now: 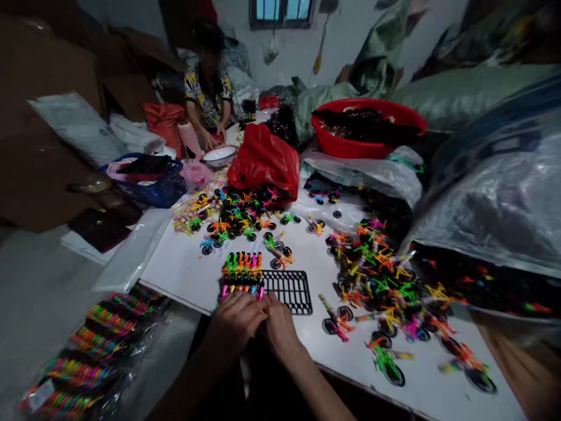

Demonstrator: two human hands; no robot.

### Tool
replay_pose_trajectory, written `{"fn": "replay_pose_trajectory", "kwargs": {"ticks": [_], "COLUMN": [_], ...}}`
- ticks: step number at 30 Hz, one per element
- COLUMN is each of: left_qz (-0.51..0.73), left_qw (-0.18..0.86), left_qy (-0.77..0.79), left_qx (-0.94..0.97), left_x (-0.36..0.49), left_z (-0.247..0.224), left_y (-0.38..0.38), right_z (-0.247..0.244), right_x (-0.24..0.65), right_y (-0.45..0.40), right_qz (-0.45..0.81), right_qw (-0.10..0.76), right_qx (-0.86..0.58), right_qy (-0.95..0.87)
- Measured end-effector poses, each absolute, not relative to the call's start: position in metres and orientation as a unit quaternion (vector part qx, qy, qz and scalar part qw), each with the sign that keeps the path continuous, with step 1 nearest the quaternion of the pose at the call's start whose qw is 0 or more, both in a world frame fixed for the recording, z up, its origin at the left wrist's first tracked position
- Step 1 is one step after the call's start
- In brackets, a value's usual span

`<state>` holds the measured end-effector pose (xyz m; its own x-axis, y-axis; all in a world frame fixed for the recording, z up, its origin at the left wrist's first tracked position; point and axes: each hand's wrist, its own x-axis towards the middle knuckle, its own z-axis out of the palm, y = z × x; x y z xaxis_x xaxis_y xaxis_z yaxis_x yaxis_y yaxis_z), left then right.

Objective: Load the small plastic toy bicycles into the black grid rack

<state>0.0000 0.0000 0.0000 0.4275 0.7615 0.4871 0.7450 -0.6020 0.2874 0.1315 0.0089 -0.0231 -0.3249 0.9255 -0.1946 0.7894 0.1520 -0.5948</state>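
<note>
A black plastic rack point(298, 292) lies at the table's front edge, its left part filled with a row of small colourful toy bikes point(242, 266). My left hand point(240, 316) is at the near end of the filled part, fingers bent and closed over it. Right beside it, my right hand point(278, 321) touches the rack's near edge with its fingers curled. Whatever is between the fingers is too small and hidden to name. Loose toy bikes point(385, 275) are heaped to the right, and another pile point(245, 210) lies behind the rack.
A red bag point(265, 161) stands behind the far pile, with a red basin point(368, 128) at the back right. A blue basket point(149, 181) sits left. Bagged toys point(92, 351) lie low at the left. Across the table, a person point(209, 99) works near a white bowl point(219, 155).
</note>
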Motion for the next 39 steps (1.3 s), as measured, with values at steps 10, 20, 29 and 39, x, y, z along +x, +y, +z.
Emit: {"fn": "replay_pose_trajectory", "kwargs": {"ticks": [10,20,29,39], "left_qz": [0.234,0.227,0.296,0.291], "left_qw": [-0.029,-0.023,-0.037,-0.097], "left_qy": [0.500,0.477,0.465,0.421], "left_qx": [0.833,0.849,0.833,0.854], "left_x": [0.008,-0.004,0.000,-0.008], "left_z": [0.000,-0.009,-0.013,-0.006], "left_y": [-0.009,-0.010,-0.012,-0.009], "right_z": [-0.037,0.002,-0.012,-0.017], "right_x": [0.151,0.155,0.212,0.220], "right_y": [0.022,0.133,0.093,0.094], "right_qz": [0.273,0.079,0.055,0.121], "right_qw": [0.107,0.049,0.030,0.089], "right_qx": [-0.493,-0.632,-0.543,-0.752], "right_qy": [-0.820,-0.770,-0.837,-0.642]}}
